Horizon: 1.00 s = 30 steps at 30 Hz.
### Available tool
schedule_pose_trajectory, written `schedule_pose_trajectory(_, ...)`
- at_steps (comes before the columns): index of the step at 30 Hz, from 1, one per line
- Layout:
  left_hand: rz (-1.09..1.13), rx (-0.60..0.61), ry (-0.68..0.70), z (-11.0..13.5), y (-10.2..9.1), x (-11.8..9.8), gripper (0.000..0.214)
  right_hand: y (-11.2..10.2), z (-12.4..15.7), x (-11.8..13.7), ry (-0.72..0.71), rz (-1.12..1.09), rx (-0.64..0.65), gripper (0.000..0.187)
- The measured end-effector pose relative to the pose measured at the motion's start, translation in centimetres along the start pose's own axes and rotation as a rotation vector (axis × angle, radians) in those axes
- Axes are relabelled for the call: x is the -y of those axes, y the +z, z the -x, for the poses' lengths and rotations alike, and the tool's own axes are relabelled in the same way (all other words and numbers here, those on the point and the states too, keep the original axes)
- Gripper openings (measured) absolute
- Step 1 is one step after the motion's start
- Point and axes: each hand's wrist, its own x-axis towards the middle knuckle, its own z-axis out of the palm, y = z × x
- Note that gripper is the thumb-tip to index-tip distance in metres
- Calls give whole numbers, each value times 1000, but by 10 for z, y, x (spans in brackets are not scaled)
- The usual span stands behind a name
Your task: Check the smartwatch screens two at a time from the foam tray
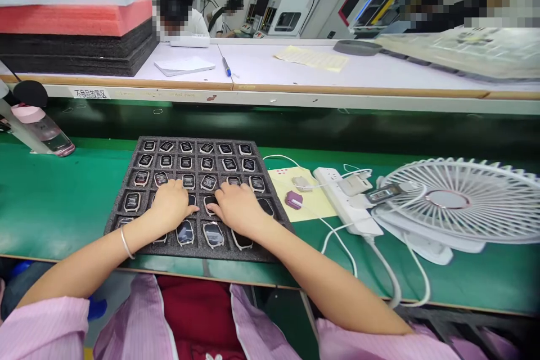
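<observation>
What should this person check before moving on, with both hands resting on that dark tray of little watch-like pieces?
1. Foam tray lies flat on the green mat: ok.
2. Left hand and right hand both rest on the tray: ok.
3. Every pocket filled: cannot tell, the hands cover some.
4. Visible watch cases sit in their pockets: ok.
5. White cable stays off the tray: ok.
6. Fan stands apart from the tray: ok.
</observation>
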Motion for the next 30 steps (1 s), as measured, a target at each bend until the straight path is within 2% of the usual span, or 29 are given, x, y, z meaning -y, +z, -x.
schedule_pose_trajectory(5,111,-25,-4,2,3,-2,12,15,2,3,-13,-257,-90,21)
schedule_pose_trajectory(7,183,-35,9,3,0,3,14,16,1,1,-38,-357,-130,16)
schedule_pose_trajectory(10,286,-87,8,-4,-14,13,9,9,-4,-7,-65,-568,-205,20)
schedule_pose_trajectory(11,383,-117,2,-9,-20,17,7,5,-6,-10,-57,-700,-234,22)
schedule_pose_trajectory(13,738,-143,1,-19,-34,24,16,-4,-13,-19,-32,-1078,-245,24)
schedule_pose_trajectory(16,1328,-96,-18,-34,-47,26,42,-16,-29,-26,-36,-1699,-133,33)
schedule_pose_trajectory(18,1481,-58,-82,-41,-47,23,54,-16,-39,-25,-21,-1976,-70,34)
schedule_pose_trajectory(20,1510,-64,-162,-45,-38,18,57,-10,-47,-22,10,-2143,-22,30)
schedule_pose_trajectory(23,1438,-98,-221,-45,-21,14,49,6,-50,-17,37,-2246,47,26)
schedule_pose_trajectory(28,1281,-224,-219,-41,-7,15,29,21,-43,-18,-10,-2197,54,55)
schedule_pose_trajectory(30,1214,-271,-207,-40,-6,15,28,20,-39,-19,-36,-2171,54,58)
